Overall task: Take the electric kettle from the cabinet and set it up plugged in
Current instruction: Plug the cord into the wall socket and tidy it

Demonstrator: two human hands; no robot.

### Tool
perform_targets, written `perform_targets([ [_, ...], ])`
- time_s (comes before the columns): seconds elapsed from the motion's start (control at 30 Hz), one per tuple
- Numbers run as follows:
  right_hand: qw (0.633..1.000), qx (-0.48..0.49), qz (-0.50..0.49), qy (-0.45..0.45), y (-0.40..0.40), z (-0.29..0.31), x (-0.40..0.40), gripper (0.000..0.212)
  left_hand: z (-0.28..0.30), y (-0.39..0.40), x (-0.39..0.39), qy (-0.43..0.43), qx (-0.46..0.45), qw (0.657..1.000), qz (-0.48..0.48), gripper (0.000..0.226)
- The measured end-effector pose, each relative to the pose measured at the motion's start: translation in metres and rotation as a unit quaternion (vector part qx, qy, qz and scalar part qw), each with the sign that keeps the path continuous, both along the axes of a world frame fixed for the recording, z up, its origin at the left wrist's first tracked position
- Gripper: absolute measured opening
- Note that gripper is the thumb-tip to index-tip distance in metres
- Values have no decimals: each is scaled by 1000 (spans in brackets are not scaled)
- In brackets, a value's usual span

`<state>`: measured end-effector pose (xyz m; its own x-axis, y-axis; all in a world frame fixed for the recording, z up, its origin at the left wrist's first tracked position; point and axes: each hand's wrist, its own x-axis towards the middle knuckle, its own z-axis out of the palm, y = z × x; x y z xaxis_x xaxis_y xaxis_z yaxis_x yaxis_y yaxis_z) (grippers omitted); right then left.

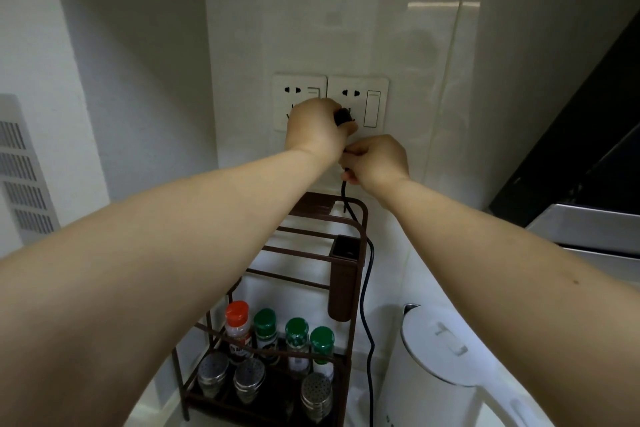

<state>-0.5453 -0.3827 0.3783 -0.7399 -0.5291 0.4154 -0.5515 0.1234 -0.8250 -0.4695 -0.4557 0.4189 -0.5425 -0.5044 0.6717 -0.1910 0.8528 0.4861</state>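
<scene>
White counter: brown rack, white kettle standing on it.

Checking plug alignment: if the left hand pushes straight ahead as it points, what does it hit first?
Likely the right-hand wall socket: the left hand holds the black plug at its lower holes. Depth unclear, so contact can't be confirmed.

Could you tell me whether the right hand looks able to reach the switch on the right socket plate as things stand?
Probably yes: the right hand sits just below the switch with nothing between them, but it would have to let go of the cord.
</scene>
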Motion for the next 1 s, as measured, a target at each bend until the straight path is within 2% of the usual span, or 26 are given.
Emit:
perform_targets([
  [0.13,1000,-7,-1,-11,3,-1,-1,16,7,2,-3,-46,-22,999,5,22],
  [0.27,1000,-3,-13,-15,7,-2,-4,14,9,3,-2,-67,-29,997,6,32],
  [0.37,999,1,-11,-35,7,-2,-3,18,9,-1,0,-78,-20,996,-27,23],
  [0.47,999,1,-16,-36,6,2,-2,19,12,-7,3,-69,12,997,-45,28],
  [0.53,999,0,-21,-28,5,3,-3,20,14,-14,4,-39,46,997,-36,22],
  [0.63,999,2,-24,-38,5,2,-4,20,13,-20,4,4,160,985,-58,23],
  [0.7,999,-3,-18,-46,5,2,-4,18,12,-19,4,17,205,976,-74,24],
  [0.9,996,-73,-14,-38,0,5,0,24,14,-20,2,47,257,960,-99,22],
  [1.0,993,-107,-45,-32,-5,11,-3,33,17,-22,-2,35,229,967,-107,24],
])
